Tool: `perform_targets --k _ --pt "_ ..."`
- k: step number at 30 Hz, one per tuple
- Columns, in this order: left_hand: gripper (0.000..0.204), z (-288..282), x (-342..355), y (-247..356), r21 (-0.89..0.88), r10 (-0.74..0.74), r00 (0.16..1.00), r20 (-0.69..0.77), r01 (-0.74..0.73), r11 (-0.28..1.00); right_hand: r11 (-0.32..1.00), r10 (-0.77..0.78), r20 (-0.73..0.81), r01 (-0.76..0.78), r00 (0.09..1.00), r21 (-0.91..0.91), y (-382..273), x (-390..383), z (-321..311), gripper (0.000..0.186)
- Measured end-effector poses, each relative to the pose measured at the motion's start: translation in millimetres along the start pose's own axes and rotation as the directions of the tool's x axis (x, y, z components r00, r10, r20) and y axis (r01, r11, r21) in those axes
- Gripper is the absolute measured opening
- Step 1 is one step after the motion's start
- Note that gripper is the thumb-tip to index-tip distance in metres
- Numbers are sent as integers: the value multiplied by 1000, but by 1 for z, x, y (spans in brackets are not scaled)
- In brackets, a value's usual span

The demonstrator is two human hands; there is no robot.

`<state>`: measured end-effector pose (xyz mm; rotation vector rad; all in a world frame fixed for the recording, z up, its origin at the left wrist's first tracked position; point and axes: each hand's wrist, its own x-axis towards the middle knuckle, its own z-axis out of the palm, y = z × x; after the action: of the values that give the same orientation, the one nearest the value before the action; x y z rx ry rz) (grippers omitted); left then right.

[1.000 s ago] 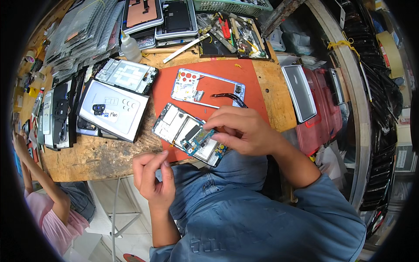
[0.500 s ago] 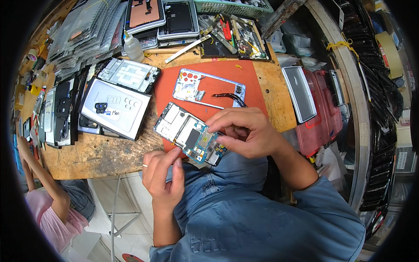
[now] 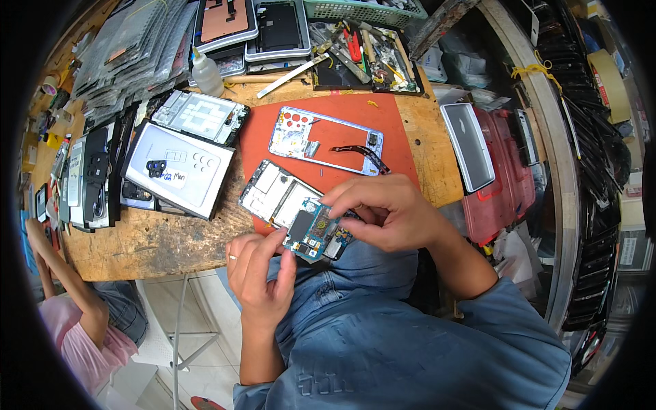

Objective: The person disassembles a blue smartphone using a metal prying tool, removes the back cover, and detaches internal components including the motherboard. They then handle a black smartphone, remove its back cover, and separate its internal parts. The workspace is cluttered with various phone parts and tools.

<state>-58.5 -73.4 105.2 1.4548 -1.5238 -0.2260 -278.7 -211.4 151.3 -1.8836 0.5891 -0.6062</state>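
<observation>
Hands (image 3: 261, 275) holding circuit board (image 3: 313, 234), phone frame (image 3: 268, 191) beneath

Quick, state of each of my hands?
Left hand: at the corner of a circuit board; grip can't be told.
Right hand: closed, pinching the circuit board's edge.

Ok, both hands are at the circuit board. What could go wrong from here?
The circuit board, held at one edge by the right hand with the fingers of the left hand at its lower-left corner, could slip or flex.
The opened phone beneath it seems to overhang the edge of the table; a push might tip it.
A tiny metal piece lies on the orange mat nearby; a hand could sweep it away.
</observation>
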Motion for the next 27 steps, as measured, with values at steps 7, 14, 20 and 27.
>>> perform_targets --k 7,14,20,27 --pt "37 -1 0 -2 6 22 1000 13 -22 1000 949 -183 -34 168 982 -266 -8 3 4 28" --pt "37 -1 -1 -2 4 23 1000 17 -23 1000 942 -202 -39 183 979 -283 -7 2 5 29" --pt "36 -2 -2 -4 9 32 999 21 -32 999 922 -236 -34 213 971 -322 -7 3 6 28" --pt "36 -4 -2 -2 30 58 997 51 -59 998 907 -217 -15 196 976 -372 -6 2 6 25"
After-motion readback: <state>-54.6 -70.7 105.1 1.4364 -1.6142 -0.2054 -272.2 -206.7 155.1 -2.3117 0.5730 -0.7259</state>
